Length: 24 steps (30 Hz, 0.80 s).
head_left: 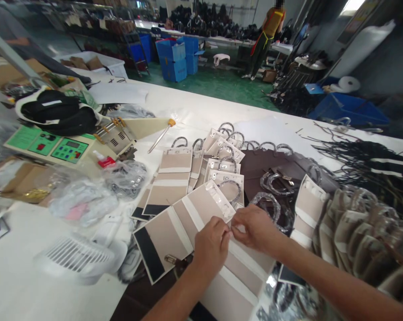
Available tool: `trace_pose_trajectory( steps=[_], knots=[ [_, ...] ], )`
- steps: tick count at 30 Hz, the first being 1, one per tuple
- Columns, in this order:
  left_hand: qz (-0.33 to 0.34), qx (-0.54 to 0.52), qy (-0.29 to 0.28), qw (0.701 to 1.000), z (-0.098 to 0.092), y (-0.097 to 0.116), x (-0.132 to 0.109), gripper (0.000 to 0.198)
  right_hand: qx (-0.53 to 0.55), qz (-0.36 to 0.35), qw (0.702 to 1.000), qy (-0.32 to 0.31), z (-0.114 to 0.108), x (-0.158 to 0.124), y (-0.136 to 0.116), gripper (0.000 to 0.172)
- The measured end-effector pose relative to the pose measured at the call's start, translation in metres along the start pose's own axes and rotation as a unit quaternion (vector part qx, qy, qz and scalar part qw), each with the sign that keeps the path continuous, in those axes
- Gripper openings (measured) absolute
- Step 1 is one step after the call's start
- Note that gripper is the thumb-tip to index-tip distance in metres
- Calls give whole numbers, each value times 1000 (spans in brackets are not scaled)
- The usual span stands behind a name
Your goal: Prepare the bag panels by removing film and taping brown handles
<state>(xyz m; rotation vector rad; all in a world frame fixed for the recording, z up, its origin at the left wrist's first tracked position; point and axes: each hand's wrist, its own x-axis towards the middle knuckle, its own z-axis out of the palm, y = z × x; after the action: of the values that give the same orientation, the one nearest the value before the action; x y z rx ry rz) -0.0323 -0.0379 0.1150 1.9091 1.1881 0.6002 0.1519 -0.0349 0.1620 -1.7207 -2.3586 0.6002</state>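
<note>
My left hand (212, 244) is closed, thumb and fingertips pinched, above a beige panel (236, 274) with white strips. Opposite it, my right hand (253, 226) is pinched too, and the fingertips of both nearly meet. Whatever they grip is too small or hidden to make out. Just beyond lies another beige panel (163, 236) with a black end band, running up under my left hand. A small metal clasp (170, 258) shows beside my left forearm. Farther back, several similar panels (176, 160) are piled with plastic-wrapped looped handles (228, 165).
Left stand a white desk fan (76, 256), a green-panelled machine (69, 149) and a screwdriver (161, 136). On the right are a row of beige bag pieces (358, 236) and dark cords (365, 160). A person (270, 33) stands beyond the table near blue bins (171, 60).
</note>
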Motion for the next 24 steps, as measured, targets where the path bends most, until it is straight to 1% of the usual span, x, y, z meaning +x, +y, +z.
trace_pose_trajectory(
  steps=[3, 5, 7, 8, 9, 10, 12, 13, 15, 17, 20, 21, 24],
  knots=[
    [-12, -39, 86, 995, 2, -13, 17, 20, 32, 7, 998, 45, 8, 35, 18, 13],
    [0, -65, 116, 991, 3, -21, 24, 20, 64, 42, 993, 86, 10, 60, 39, 15],
    [16, -90, 108, 990, 8, -28, 26, 19, 135, 103, 976, 135, 8, 85, 65, 17],
    [12, -108, 96, 989, 11, -32, 26, 19, 175, 136, 963, 152, 8, 97, 80, 20],
    [-10, -131, 83, 988, 16, -36, 26, 18, 211, 164, 951, 156, 8, 108, 94, 23],
    [-46, -155, 74, 984, 21, -40, 26, 17, 236, 187, 942, 148, 9, 118, 107, 26],
    [-128, -202, 69, 968, 32, -51, 27, 20, 255, 217, 934, 122, 15, 135, 129, 29],
    [-159, -220, 69, 960, 36, -56, 28, 22, 257, 226, 933, 111, 19, 140, 137, 30],
    [-186, -239, 68, 951, 43, -65, 29, 23, 255, 236, 932, 104, 31, 148, 148, 32],
    [-189, -238, 63, 951, 47, -69, 30, 18, 241, 242, 934, 109, 42, 151, 155, 31],
    [-193, -226, 45, 954, 46, -69, 29, 5, 215, 247, 939, 106, 52, 150, 159, 24],
    [-196, -224, 37, 954, 45, -68, 29, 4, 205, 249, 941, 105, 53, 150, 159, 21],
    [-192, -230, 16, 954, 44, -67, 27, 11, 173, 266, 943, 104, 57, 151, 158, 14]
  ],
)
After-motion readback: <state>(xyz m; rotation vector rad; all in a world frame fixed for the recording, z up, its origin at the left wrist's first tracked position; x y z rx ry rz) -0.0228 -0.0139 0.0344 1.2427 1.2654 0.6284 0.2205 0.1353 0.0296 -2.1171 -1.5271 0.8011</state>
